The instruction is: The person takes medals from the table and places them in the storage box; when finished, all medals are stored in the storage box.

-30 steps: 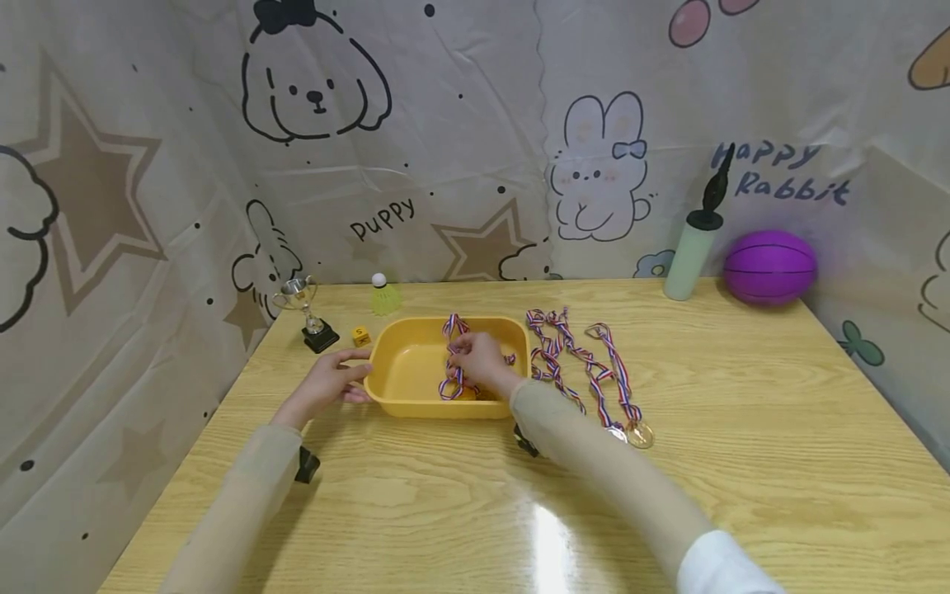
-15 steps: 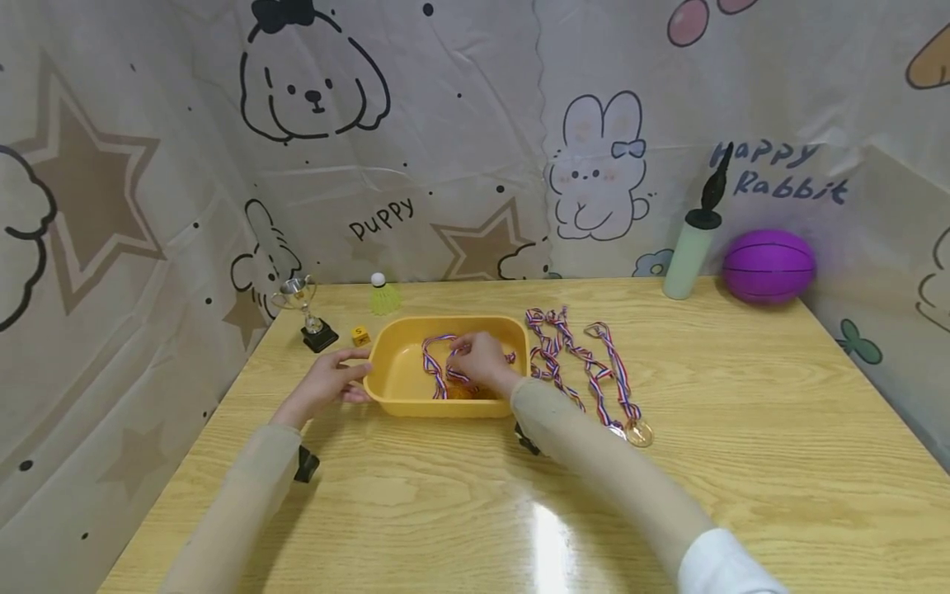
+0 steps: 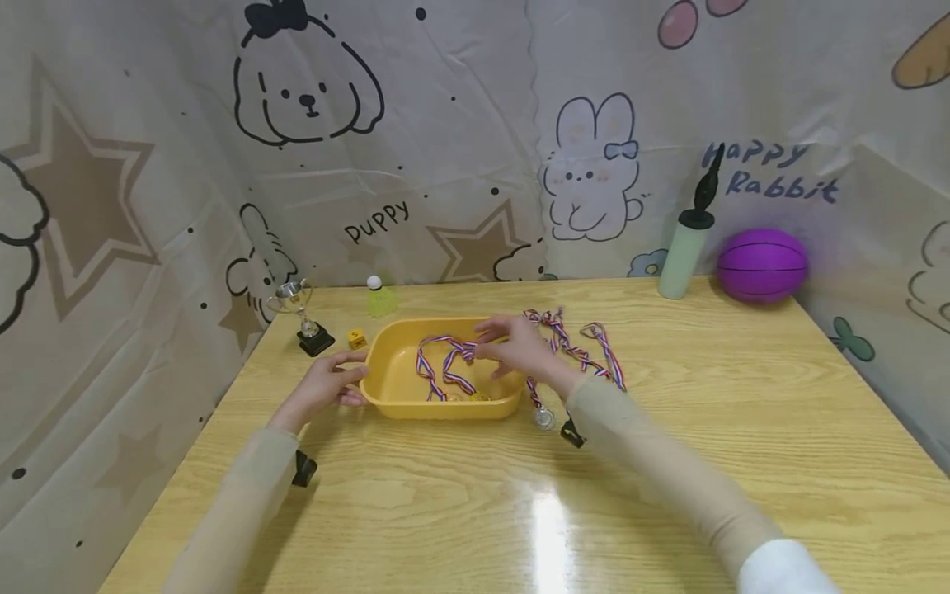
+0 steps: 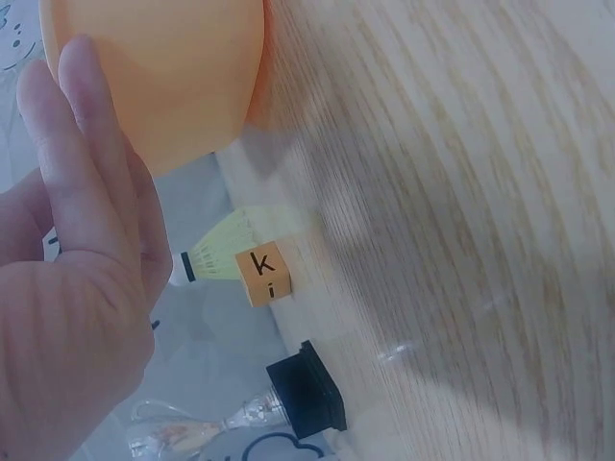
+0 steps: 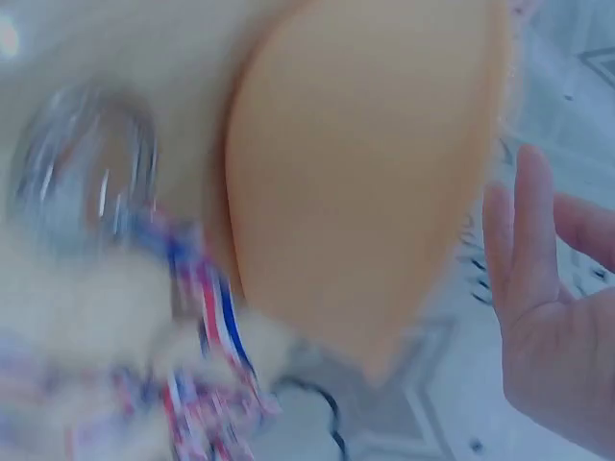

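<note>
Gently | your left hand (image 3: 321,386), fingers straight, touches the left end of the yellow tub (image 3: 438,410) | your right hand (image 3: 525,351), fingers relaxed around nothing, hovers over its right side | ribboned medals (image 3: 467,353) lie inside | brace the rim, avoid snagging ribbon

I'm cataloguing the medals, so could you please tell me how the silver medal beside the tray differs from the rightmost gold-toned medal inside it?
The silver medal is silvery; the gold-toned medal is yellowish. The silver medal lies on the table, the gold-toned medal in the tray. In the head view, the silver medal's disc shows whole, while the gold-toned medal's is partly hidden. Both have striped ribbons.
</note>
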`<state>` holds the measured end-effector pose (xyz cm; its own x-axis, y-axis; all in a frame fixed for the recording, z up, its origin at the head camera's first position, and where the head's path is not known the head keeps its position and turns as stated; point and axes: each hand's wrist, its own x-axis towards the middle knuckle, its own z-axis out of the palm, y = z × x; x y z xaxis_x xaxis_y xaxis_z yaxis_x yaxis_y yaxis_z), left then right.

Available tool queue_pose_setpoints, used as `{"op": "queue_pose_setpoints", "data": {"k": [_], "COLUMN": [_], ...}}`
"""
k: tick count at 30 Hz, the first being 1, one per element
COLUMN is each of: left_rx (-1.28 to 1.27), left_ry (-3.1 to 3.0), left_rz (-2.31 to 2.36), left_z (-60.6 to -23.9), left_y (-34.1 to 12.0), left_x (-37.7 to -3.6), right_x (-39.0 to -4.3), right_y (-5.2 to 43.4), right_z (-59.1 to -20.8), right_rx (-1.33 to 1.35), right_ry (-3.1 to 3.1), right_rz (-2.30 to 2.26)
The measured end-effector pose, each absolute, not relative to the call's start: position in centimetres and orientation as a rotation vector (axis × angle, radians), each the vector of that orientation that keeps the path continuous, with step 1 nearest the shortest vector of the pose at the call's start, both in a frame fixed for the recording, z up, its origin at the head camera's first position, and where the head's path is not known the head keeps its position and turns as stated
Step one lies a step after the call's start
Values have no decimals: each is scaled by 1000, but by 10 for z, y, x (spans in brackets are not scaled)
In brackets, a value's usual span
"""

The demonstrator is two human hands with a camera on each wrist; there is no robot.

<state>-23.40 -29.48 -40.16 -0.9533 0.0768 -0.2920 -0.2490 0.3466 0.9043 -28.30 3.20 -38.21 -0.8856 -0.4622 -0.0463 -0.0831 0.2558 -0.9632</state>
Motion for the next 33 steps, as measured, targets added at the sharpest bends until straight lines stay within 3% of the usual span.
{"op": "queue_pose_setpoints", "data": {"k": [12, 20, 33], "left_rx": [-153, -139, -112], "left_ry": [2347, 2346, 2344], "left_rz": [1607, 1603, 1624], "left_z": [-403, -403, -402], "left_y": [-295, -297, -295], "left_x": [-235, -235, -232], "right_x": [-273, -257, -250], "right_y": [148, 198, 222], "right_z": [-347, -374, -415], "right_rx": [-430, -332, -79], "right_ry": [2486, 2488, 2432], "right_rz": [-1539, -1432, -1368]}}
